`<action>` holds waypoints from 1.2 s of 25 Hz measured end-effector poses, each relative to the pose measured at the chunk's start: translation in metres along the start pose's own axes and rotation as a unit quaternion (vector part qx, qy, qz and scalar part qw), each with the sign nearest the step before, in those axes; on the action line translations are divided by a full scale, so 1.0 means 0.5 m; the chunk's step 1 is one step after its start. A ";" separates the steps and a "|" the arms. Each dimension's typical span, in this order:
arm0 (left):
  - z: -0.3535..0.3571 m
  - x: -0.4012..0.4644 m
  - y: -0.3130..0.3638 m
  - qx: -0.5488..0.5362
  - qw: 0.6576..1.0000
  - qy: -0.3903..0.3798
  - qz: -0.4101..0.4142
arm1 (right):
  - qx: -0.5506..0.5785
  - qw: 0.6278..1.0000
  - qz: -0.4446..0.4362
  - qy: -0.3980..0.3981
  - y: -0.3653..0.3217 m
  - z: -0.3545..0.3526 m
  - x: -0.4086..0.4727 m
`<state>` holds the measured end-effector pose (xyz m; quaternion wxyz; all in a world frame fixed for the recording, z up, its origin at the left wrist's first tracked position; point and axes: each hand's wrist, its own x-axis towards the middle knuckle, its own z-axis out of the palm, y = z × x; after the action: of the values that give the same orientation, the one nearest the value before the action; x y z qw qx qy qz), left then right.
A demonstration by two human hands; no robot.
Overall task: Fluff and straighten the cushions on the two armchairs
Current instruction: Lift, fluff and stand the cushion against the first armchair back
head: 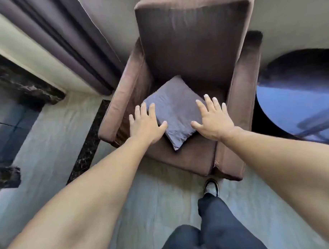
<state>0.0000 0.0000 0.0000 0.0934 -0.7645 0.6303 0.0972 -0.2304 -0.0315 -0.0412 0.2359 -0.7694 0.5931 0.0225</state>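
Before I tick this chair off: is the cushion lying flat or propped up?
Lying flat, askew: the cushion rests on the seat of the armchair, one corner pointing forward.

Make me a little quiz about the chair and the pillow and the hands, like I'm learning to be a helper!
1. True or false: the grey cushion lies flat and skewed on the seat of the brown armchair, one corner pointing at the front edge.
2. Which hand is closed around the cushion? A) left hand B) right hand C) neither, both are open with fingers spread
3. Fill in: the round dark table stands beside the armchair's ____ armrest, as the person sees it.

Key: 1 true; 2 C; 3 right.
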 end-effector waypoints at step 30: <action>0.499 0.910 -0.139 -0.224 0.968 -0.110 0.007 | 0.600 0.549 0.577 0.081 0.046 0.550 0.538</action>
<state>0.1454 -0.3508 -0.3603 -0.0124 -0.7462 0.5836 0.3202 -0.1049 -0.1713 -0.3775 0.5299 0.0593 0.8019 -0.2694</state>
